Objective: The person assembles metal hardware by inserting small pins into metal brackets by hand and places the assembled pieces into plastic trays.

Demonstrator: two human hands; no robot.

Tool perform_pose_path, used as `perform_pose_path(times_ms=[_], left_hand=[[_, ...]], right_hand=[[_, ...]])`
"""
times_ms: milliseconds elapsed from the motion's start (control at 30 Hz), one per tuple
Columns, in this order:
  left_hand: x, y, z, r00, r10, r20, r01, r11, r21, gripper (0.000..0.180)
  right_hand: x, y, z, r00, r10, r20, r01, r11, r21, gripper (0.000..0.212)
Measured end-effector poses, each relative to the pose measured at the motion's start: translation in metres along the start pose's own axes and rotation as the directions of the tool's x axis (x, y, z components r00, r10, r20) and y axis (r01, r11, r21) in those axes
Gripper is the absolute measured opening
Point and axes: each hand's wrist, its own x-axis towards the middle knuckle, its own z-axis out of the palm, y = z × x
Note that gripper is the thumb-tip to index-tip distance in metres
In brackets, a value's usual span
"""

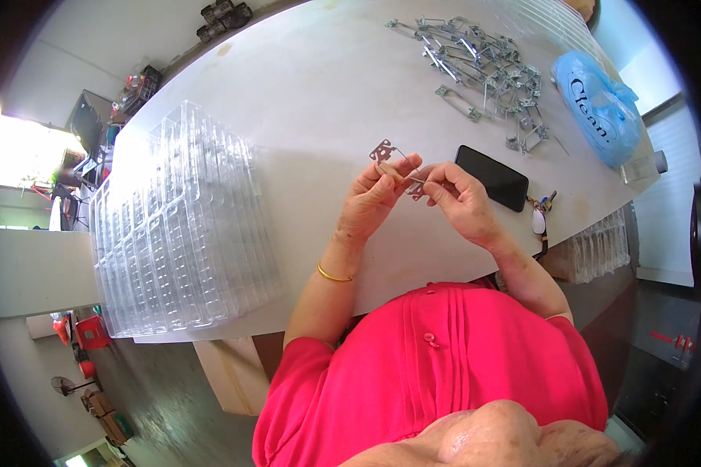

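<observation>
Seen from beside the table (311, 93): one metal bracket (382, 151), held up over the tabletop between both hands. Left hand (366, 204): thumb and fingers pinched together on its middle; one end plate juts out past these fingertips, away from the body. Right hand (461, 206): thumb and fingers closed on the near end, second plate (415, 190) between the two grips. Exact finger contacts partly hidden. Phone (492, 177) just beyond the right hand; pile of similar brackets (475, 53) farther off.

A gold bangle (333, 276) rings the left forearm (322, 302) — and the pinkish-red top (498, 342) is short-sleeved, pleated and buttoned
</observation>
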Motion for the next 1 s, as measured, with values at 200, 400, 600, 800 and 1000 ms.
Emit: perform_pose_path(times_ms=[200, 400, 600, 800, 1000], left_hand=[[0.001, 0.002, 0.005, 0.992, -0.034, 0.118, 0.038, 0.999, -0.037, 0.027], [0.000, 0.007, 0.009, 0.970, -0.146, 0.196, 0.162, 0.985, -0.066, 0.059], [0.000, 0.014, 0.014, 0.944, -0.251, 0.216, 0.306, 0.910, -0.281, 0.071], [-0.007, 0.014, 0.006, 0.900, -0.391, 0.191, 0.398, 0.917, 0.002, 0.046], [-0.008, 0.012, 0.007, 0.850, -0.523, 0.058, 0.515, 0.850, 0.111, 0.032]], right_hand=[[0.002, -0.010, -0.012, 0.989, -0.150, 0.004, 0.150, 0.984, -0.093, 0.005], [-0.004, -0.033, -0.027, 0.969, -0.236, 0.076, 0.248, 0.908, -0.338, 0.009], [-0.008, -0.050, -0.032, 0.887, -0.387, 0.250, 0.461, 0.741, -0.488, 0.014], [-0.007, -0.055, -0.035, 0.854, -0.308, 0.419, 0.504, 0.689, -0.521, 0.016], [-0.005, -0.049, -0.033, 0.853, -0.234, 0.467, 0.475, 0.720, -0.506, 0.016]])
